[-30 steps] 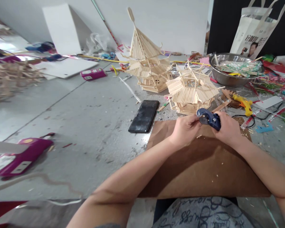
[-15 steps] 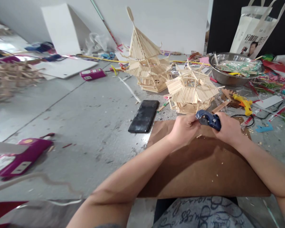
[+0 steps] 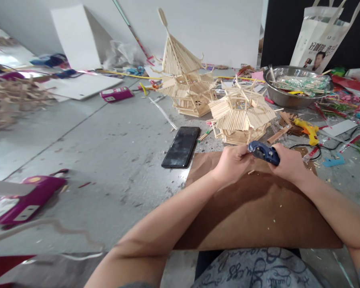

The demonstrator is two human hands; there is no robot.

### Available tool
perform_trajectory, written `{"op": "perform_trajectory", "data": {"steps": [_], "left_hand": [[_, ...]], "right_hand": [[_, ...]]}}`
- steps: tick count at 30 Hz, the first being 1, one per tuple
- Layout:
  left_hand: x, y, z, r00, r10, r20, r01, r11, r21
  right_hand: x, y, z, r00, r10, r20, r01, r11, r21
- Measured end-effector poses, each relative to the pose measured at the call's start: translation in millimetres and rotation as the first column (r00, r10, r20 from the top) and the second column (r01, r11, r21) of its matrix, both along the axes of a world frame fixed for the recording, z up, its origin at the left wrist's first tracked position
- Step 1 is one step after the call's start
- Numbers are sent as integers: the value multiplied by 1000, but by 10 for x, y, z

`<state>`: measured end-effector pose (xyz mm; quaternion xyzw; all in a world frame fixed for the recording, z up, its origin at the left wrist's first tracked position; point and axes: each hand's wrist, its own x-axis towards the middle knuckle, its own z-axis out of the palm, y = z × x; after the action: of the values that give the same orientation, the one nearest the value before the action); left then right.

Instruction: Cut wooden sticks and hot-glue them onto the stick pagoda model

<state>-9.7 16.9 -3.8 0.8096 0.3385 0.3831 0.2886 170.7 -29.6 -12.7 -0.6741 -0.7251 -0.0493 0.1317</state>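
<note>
We see a bright room with soft, even light. The white wall at the top glows and looks washed out. A shiny glare sits at the upper left of the frame, where things turn pale and smeary. The stick pile at the left edge is blurry, and so is the pink box at the lower left. The middle is sharp: we can see each thin stick on the stick tower. Soft dark shadows lie under our arms on the brown board. The black phone shows a dull gray shine. Straight lines bend and stretch near the edges, and our arms look very long at the bottom.
</note>
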Motion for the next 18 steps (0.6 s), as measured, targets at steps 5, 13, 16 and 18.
{"op": "perform_trajectory", "data": {"steps": [5,13,16,18], "left_hand": [[9,-7,3,999,-28,22,29,998,-50],[21,0,-26,1000,-9,11,10,994,-113],[25,8,-30,1000,5,8,-5,994,-108],[27,11,-35,1000,7,7,-6,994,-108]], "right_hand": [[13,5,-15,1000,-20,18,21,1000,-24],[37,37,-6,999,-12,37,14,999,-49],[36,53,17,999,-5,32,7,999,-53],[33,60,27,1000,2,22,-1,998,-62]]}}
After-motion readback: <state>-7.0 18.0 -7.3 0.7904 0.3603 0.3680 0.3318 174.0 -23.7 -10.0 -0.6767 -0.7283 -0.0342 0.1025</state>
